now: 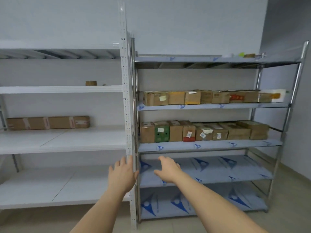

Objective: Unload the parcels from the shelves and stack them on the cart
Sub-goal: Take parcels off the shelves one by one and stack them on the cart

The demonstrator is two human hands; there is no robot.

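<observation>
Parcels (204, 131) line two steel shelves (208, 145) (hands, left (122, 174) and right (168, 170), spread wide, holding nothing).

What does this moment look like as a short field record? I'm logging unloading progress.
left hand: open, holds nothing
right hand: open, reaching toward the metal rack
upper parcel row: cardboard boxes side by side
lower parcel row: boxes, one green box
white shelving: one long flat parcel
cart: not in view
</observation>
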